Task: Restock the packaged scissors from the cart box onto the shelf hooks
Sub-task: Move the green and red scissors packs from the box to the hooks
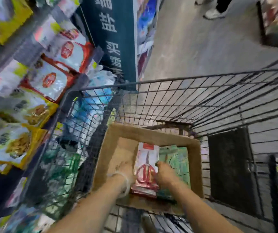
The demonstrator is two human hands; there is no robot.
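On my left, shelf packs (54,78) blur past, their print unreadable; a blue sign (108,39) shows large Chinese characters. In the cart (202,98) sits the box (151,133). My left hand (124,172) and right hand (164,174) flank the scissors pack (145,167), steadying it for lifting; whether either one grips it, I cannot tell.

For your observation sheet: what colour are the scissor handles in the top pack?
Red handles, head view.
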